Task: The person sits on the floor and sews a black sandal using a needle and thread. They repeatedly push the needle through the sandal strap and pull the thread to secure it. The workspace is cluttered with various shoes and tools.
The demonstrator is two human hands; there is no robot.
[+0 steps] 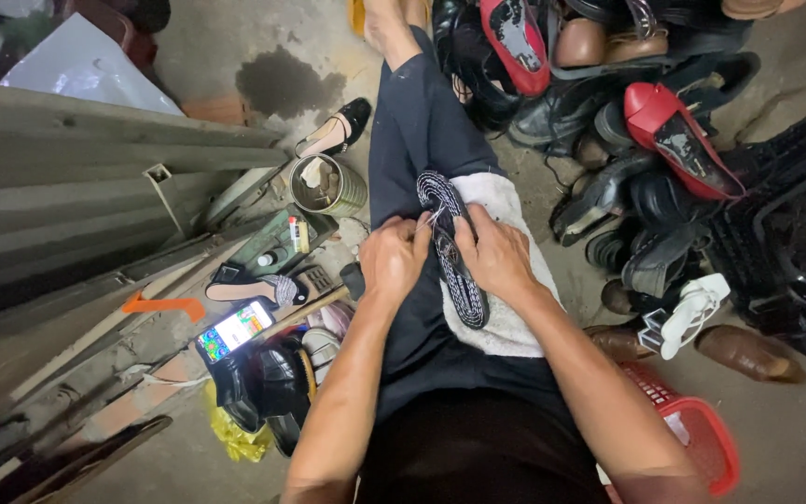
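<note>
A black-and-white woven sandal (450, 245) lies on a white cloth (506, 317) over my thigh. My left hand (392, 259) pinches at the sandal's strap near its middle, fingers closed on a thin thread or needle too small to make out. My right hand (494, 254) presses on the sandal from the right and holds it steady. Both forearms reach in from the bottom of the view.
A heap of shoes (627, 121) with red heels (678, 140) lies at the upper right. A red basket (701, 434) stands at the lower right. Left of my leg are a tin can (326, 185), a lit phone (233, 329), a hammer (314, 303), black shoes (263, 387) and metal sheeting (67, 187).
</note>
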